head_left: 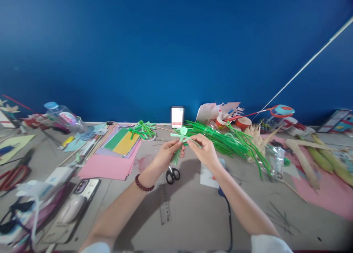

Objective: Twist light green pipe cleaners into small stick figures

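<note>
My left hand [173,152] is closed around the stem of a light green pipe-cleaner figure [183,132], which has a rounded top and loose strands hanging below. With its fingers pinched, my right hand [203,149] grips a pale green strip [190,139] at the figure's right side. Behind my right hand lies a large bundle of green pipe cleaners [220,137]. More bent green pipe cleaners [142,129] sit in a small pile to the left. Below my hands are black-handled scissors [173,175], their blades partly hidden, and a clear ruler [164,205].
Pink paper sheets [110,166] and a phone with a pale mouse-shaped object [72,209] are on the left. A plastic bottle [66,117] leans near the blue wall [154,54]. Paper cups [242,123] stand at the back right. A dark cable [230,220] runs toward the front edge.
</note>
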`<state>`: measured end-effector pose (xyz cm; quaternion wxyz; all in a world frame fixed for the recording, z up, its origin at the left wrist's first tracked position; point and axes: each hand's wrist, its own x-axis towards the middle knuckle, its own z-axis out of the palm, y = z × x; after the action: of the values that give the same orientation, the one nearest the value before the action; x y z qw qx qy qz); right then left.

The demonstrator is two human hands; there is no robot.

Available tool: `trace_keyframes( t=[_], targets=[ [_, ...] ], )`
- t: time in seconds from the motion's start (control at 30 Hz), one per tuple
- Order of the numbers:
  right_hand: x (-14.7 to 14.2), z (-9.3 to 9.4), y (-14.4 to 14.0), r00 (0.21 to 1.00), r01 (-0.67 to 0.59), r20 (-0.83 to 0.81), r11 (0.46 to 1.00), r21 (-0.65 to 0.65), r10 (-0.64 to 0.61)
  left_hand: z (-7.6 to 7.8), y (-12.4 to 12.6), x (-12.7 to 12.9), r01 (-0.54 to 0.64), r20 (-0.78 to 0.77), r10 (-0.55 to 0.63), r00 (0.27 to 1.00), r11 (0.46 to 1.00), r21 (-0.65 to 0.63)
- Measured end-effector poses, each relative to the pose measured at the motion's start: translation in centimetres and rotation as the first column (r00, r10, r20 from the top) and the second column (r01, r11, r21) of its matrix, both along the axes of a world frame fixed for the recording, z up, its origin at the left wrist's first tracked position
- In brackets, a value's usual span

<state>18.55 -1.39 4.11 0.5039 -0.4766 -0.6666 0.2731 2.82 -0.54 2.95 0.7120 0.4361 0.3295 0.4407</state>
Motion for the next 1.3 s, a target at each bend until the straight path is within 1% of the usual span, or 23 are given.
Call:
trace_keyframes(
  t=[0.2,0.27,0.4,0.47,0.57,0.77,0.87,1.03,1.17,1.3],
  targets=[
    [0.1,0.3,-0.1,0.998,0.005,0.058,0.997,0.081,-0.010,0.0,-0.3,0.4,0.018,0.053,-0.016,0.998,0.999,-0.031],
    [0.1,0.3,-0.2,0.999,0.004,0.039,0.997,0.073,-0.007,0.1,-0.5,0.6,0.005,0.064,-0.002,0.998,0.999,-0.040],
    [-0.1,0.2,-0.2,0.999,-0.036,-0.040,0.999,-0.008,0.036,0.1,-0.6,0.7,-0.043,0.079,0.047,0.996,0.998,-0.053],
    [-0.2,0.2,-0.1,0.997,-0.055,-0.046,0.998,-0.025,0.054,0.2,-0.7,0.6,-0.069,0.091,0.077,0.993,0.994,-0.081],
    [-0.2,0.2,-0.1,0.998,-0.049,-0.028,0.999,-0.009,0.049,0.5,-1.0,0.6,-0.109,0.096,0.122,0.988,0.986,-0.129],
    [-0.5,0.7,-0.6,0.998,-0.021,-0.053,1.000,-0.015,0.020,1.2,-1.4,0.7,-0.114,0.104,0.131,0.986,0.981,-0.156],
    [-0.7,0.6,-0.7,0.999,-0.024,-0.041,1.000,-0.008,0.023,1.2,-1.3,0.7,-0.116,0.116,0.136,0.984,0.979,-0.166],
    [-0.7,0.1,-0.5,0.999,-0.036,0.007,0.999,0.018,0.036,0.8,-1.0,0.3,-0.117,0.152,0.142,0.978,0.981,-0.157],
    [-0.6,-0.3,-0.3,0.999,-0.038,0.026,0.999,0.038,0.037,1.0,-1.1,-0.1,-0.150,0.154,0.174,0.973,0.976,-0.158],
    [-0.6,-0.5,-0.5,1.000,-0.012,0.027,0.999,0.035,0.011,1.0,-1.1,0.1,-0.183,0.157,0.205,0.966,0.972,-0.145]
  ],
)
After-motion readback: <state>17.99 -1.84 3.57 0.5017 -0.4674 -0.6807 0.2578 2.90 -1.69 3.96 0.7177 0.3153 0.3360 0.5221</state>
